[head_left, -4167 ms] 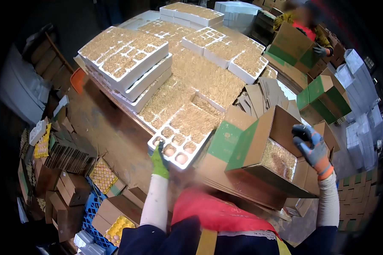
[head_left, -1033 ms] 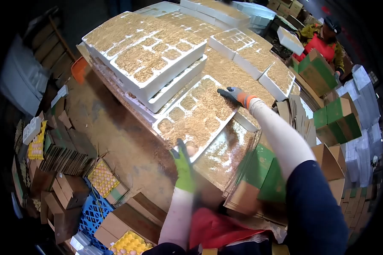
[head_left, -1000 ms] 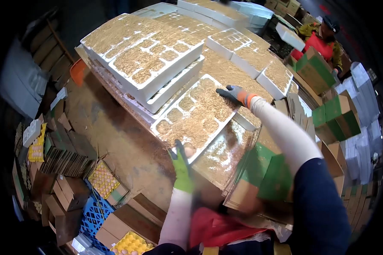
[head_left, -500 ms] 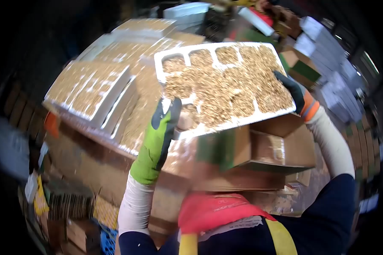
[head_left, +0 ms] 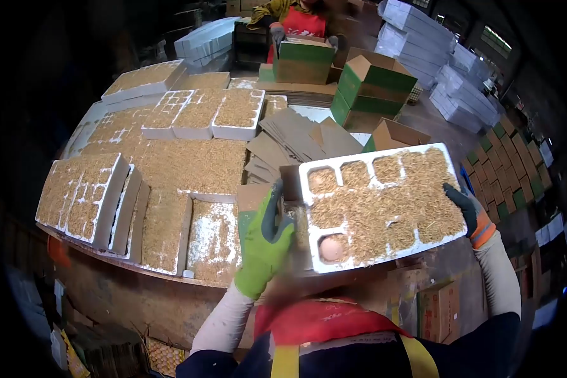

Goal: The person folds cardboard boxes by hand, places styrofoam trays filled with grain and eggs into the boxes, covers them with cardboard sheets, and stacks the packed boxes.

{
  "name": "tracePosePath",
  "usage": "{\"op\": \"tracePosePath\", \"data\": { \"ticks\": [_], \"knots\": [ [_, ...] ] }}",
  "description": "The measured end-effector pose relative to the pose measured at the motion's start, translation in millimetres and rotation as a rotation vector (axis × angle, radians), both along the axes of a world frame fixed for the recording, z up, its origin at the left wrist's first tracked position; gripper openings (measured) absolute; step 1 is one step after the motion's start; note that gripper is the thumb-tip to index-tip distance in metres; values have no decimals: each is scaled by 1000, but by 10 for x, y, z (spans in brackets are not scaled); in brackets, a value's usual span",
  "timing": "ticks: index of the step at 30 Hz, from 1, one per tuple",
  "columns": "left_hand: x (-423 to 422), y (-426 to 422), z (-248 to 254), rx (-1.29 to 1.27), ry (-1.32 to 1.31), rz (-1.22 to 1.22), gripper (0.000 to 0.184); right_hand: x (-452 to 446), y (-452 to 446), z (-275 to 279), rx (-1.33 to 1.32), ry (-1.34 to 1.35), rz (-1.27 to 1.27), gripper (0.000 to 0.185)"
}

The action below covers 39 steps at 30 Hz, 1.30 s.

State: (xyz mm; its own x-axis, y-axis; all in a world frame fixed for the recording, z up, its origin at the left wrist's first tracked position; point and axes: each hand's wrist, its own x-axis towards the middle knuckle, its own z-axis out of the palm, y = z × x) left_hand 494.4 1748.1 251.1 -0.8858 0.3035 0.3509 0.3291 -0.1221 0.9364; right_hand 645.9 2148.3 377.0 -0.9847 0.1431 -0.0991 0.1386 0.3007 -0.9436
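Note:
A white foam tray (head_left: 384, 255) with rounded cells is filled with tan husk-like bedding (head_left: 384, 208). An egg (head_left: 332, 248) shows in its near left cell. My right hand (head_left: 469, 211), in a dark and orange glove, grips the tray's right edge. Just left of the tray is my left hand (head_left: 263, 242) in a green glove, with thumb and fingers apart and a small gap to the rim. Beneath the tray stands an open cardboard carton (head_left: 251, 196), mostly hidden by it.
More bedding-filled foam trays (head_left: 239, 113) cover the table at left, some stacked (head_left: 82, 195). Grey cardboard sheets (head_left: 293, 135) lie behind the carton. Across the table, a person (head_left: 303, 24) handles a green carton (head_left: 302, 62). White foam stacks (head_left: 412, 38) stand back right.
The tray has moved right and lower in view, over the carton. My left hand has come off its left edge; my right hand still holds it. The camera view has shifted, showing the co-worker.

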Motion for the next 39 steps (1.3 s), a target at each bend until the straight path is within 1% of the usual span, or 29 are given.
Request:
{"op": "tracePosePath", "data": {
  "ticks": [1,2,3,4,6,7,8,9,12,14,16,18,19,22,24,25,26,27,29,30,31,32,33,34,35,36,37,38,39],
  "knots": [
    [30,8,-12,-49,-21,16,62,-97,-101,-25,218,7,47,53],
    [50,11,-6,-97,-39,32,62,-173,-313,22,-226,-144,-214,54],
    [69,1,67,-235,202,86,62,-308,-488,69,-143,-137,-164,54],
    [56,8,33,-233,200,79,62,-420,-591,113,-59,-136,-112,54],
    [32,13,-68,-56,4,87,63,-585,-684,152,-38,-250,-65,55],
    [11,-27,-78,-121,-13,83,64,-651,-644,36,106,-284,-34,57],
    [-5,-55,-85,-167,58,96,64,-747,-384,-207,371,-361,127,63],
    [-20,-82,-91,-211,129,112,64,-828,-291,-355,533,-586,193,69],
    [7,-86,-60,-200,153,60,61,-1053,-360,-751,1228,-689,459,60],
    [-14,-116,15,-308,95,62,62,-1120,-355,-927,1234,-675,419,57],
    [-98,-125,-1,-224,5,14,62,-1102,-445,-907,1246,-662,379,55],
    [-66,-126,98,-266,29,10,61,-891,-641,-823,1402,-389,236,52],
    [-28,-114,130,-361,22,11,61,-839,-650,-871,1439,-359,246,44],
    [-69,-79,22,-559,283,60,65,-792,-768,-839,1571,-295,265,39],
    [-89,-49,24,-504,342,87,65,-865,-728,-673,1553,-259,345,46],
    [-93,-58,18,-473,359,89,65,-885,-686,-659,1447,-318,372,55],
    [-100,-66,13,-443,377,91,65,-929,-656,-661,1349,-368,385,66],
    [-88,-101,80,-492,280,43,65,-1001,-663,-710,1248,-505,435,92],
    [-72,-121,91,-532,174,1,64,-1135,-796,-988,1322,-525,523,93],
    [-87,-114,67,-457,196,9,64,-1212,-869,-1063,1404,-530,613,93],
    [-101,-121,50,-385,216,22,64,-1203,-987,-993,1407,-474,637,87],
    [-78,-155,56,-390,202,31,64,-1209,-1106,-927,1266,-412,614,78],
    [-62,-173,85,-463,339,33,62,-1226,-1209,-903,1126,-354,584,69],
    [-57,-141,78,-468,341,47,63,-1197,-1282,-1185,1074,-102,637,70],
    [-54,-107,73,-473,342,61,63,-1179,-1656,-1004,991,-294,716,72],
    [-29,-101,115,-476,339,55,63,-1142,-1935,-1009,1072,-46,812,69],
    [-1,-108,201,-394,162,13,65,-1159,-2002,-1150,1185,66,789,66],
    [-38,-130,132,-311,111,-3,65,-1185,-2017,-1276,1298,180,763,64],
    [-73,-154,60,-226,62,-17,66,-1277,-2004,-1021,1054,78,746,63]
  ]
}}
